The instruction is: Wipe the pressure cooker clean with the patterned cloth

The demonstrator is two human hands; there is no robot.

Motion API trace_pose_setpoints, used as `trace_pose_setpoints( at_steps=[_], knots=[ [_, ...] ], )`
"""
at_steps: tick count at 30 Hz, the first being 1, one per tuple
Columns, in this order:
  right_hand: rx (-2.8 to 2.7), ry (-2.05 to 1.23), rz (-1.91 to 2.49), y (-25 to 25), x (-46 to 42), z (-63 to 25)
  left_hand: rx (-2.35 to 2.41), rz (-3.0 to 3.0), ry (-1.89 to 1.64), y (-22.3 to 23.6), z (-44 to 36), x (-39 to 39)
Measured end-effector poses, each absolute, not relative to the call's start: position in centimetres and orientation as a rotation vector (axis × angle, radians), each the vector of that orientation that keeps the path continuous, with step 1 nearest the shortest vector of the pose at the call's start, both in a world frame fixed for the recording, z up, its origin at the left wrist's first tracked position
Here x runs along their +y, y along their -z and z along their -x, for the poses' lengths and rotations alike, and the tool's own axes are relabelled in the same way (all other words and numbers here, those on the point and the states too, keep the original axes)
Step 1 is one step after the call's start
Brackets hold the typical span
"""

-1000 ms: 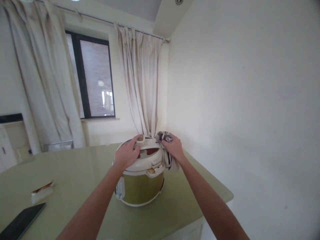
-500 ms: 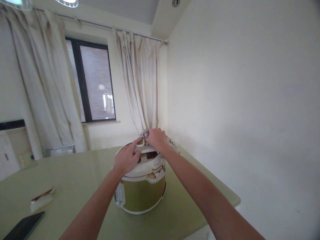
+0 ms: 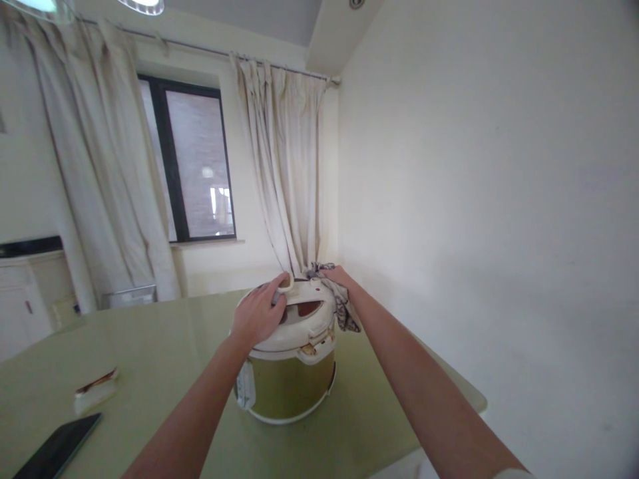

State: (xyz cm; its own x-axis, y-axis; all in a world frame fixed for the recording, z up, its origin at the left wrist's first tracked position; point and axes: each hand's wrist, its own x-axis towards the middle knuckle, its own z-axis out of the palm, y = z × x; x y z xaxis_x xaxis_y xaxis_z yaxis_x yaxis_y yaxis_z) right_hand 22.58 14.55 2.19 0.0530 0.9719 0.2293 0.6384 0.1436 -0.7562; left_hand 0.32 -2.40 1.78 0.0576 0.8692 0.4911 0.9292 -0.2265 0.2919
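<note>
A rice cooker point(image 3: 292, 379) with an olive-green body and a cream lid point(image 3: 304, 319) stands on the pale green table point(image 3: 150, 359). My left hand point(image 3: 259, 316) lies on the lid's left side, fingers curled over the handle point(image 3: 292, 287). My right hand point(image 3: 339, 276) is at the lid's far right edge, closed on a grey patterned cloth point(image 3: 344, 306) that hangs down behind the cooker.
A dark phone point(image 3: 57, 452) lies at the table's near left, with a small wrapped packet point(image 3: 94, 391) just beyond it. The table's right edge point(image 3: 469, 392) runs close to a white wall. Curtains point(image 3: 289, 173) and a window point(image 3: 194, 166) stand behind.
My right hand moved with the cloth from the lid's right side to the top by the handle, then back to the far right edge. My left hand stayed on the lid.
</note>
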Motion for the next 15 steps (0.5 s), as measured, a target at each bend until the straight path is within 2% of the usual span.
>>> trace_pose_setpoints(
  at_steps=[7,15],
  knots=[
    [-1.499,-0.482,1.528,0.0,8.4,-25.2,-1.925,2.204,0.935,-2.1,-0.5,-2.6],
    [-1.906,0.17,1.317,-1.3,-0.2,-22.1,-1.884,2.201,0.927,-1.9,-0.5,-2.5]
  ],
)
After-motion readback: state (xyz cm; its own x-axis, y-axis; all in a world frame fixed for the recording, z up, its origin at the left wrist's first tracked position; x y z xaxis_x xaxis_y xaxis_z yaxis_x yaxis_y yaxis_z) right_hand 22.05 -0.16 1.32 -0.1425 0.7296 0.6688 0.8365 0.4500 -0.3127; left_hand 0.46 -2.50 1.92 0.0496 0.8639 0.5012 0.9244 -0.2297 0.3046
